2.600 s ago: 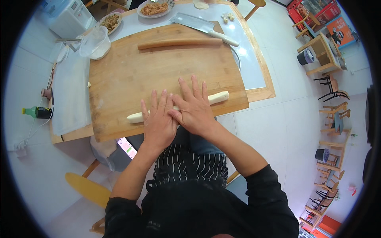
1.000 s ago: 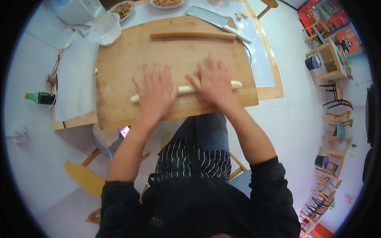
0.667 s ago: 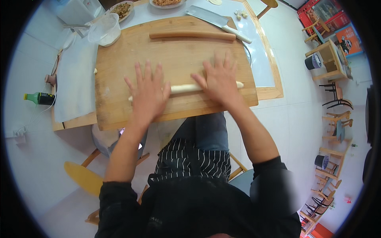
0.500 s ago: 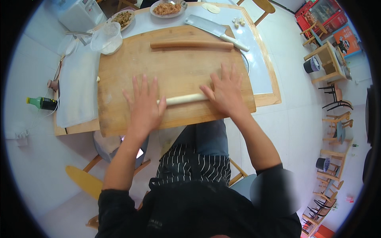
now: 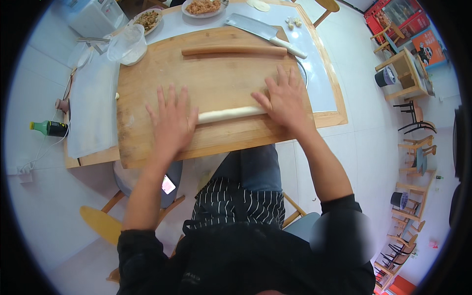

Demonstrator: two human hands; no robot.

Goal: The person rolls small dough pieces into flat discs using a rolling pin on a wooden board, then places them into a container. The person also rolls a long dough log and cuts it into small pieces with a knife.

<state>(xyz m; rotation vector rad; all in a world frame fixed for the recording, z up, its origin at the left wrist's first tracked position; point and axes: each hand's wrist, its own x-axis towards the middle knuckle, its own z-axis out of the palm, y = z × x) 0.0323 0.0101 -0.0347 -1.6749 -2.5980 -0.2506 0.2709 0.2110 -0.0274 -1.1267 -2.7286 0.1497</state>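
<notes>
A pale rope of dough (image 5: 231, 115) lies crosswise on the near part of a wooden board (image 5: 211, 81). Over its left end rests my left hand (image 5: 172, 123), palm down with fingers stretched forward. My right hand (image 5: 286, 102) lies flat over the other end, its fingers spread and thumb pointing inward. Both palms hide the ends of the rope; its middle shows between them. Farther up the board is a wooden rolling pin (image 5: 233, 50). Behind it a cleaver (image 5: 253, 27) lies slantwise, its white handle toward the right edge.
At the back stand plates of brownish filling (image 5: 147, 20) and orange-brown filling (image 5: 203, 7). A clear tub of flour (image 5: 129, 49) sits at the board's far left corner. Garlic cloves (image 5: 294, 22) and a round wrapper (image 5: 258, 5) lie behind. A green bottle (image 5: 49, 129) is far left.
My hands have moved slightly apart, and more of the dough rope shows between them. The whole view has shifted a little.
</notes>
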